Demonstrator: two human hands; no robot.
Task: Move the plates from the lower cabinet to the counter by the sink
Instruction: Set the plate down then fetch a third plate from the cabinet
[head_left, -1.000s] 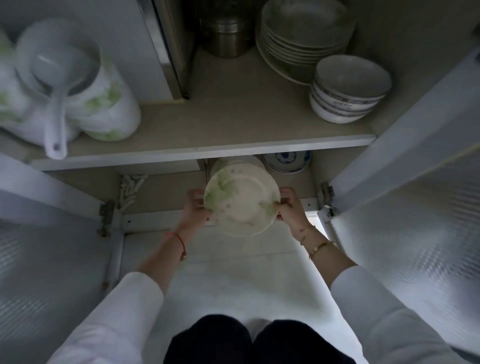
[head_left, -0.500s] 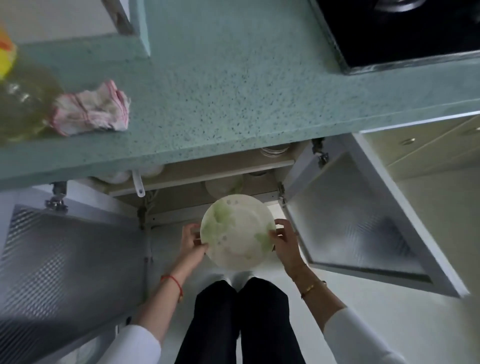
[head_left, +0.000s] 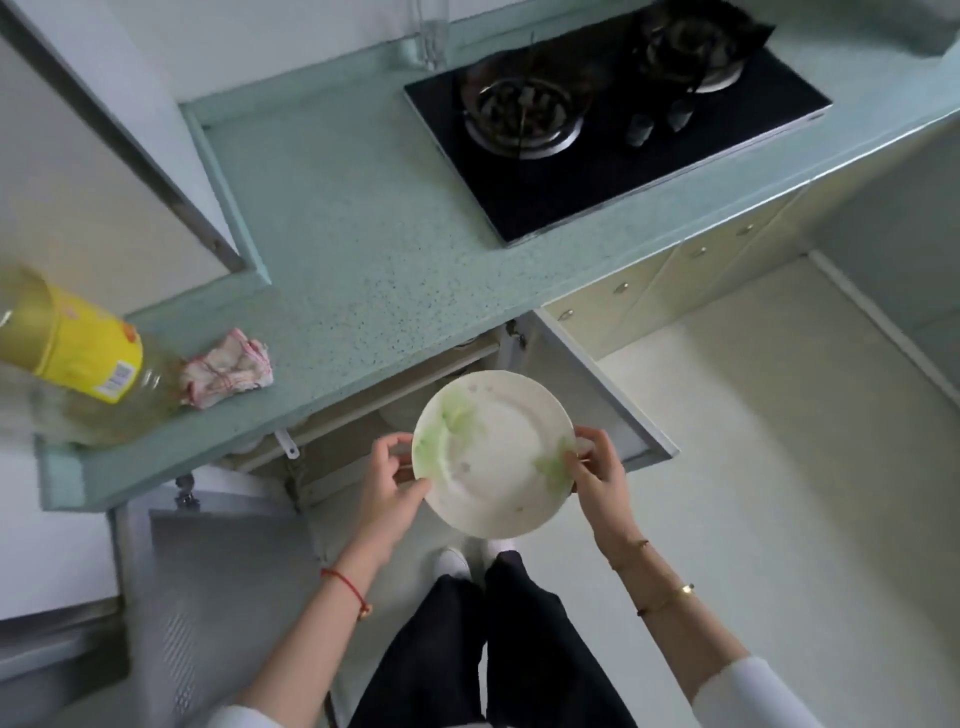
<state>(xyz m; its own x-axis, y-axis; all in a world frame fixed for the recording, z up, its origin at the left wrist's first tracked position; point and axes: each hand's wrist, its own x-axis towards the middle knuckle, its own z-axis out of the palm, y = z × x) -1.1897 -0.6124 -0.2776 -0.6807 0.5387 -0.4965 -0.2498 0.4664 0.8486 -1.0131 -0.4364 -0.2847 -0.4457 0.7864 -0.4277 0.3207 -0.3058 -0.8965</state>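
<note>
Speckled green counter (head_left: 363, 244) fills the upper half of the view, black two-burner gas hob (head_left: 618, 119) set into it at right. Lower cabinet (head_left: 415, 384) under the counter edge stands open, doors swung out left (head_left: 218, 597) and right (head_left: 597, 384); something pale sits on a shelf inside, too dim to tell what. Oil bottle with yellow label (head_left: 78, 358) lies at the counter's left end, a crumpled pink-striped cloth (head_left: 226, 366) touching it. Plate (head_left: 493, 453), white with green leaf print, is held in the air in front of the open cabinet, below counter level, above the person's dark trousers (head_left: 488, 649). Face up toward the camera, roughly level; round, so no long axis. Left hand (head_left: 387, 480) is closed on the left rim, thumb on top, other fingers mostly hidden beneath. Right hand (head_left: 597, 475) pinches the right rim, thumb over the leaf print. Sink not in frame.
</note>
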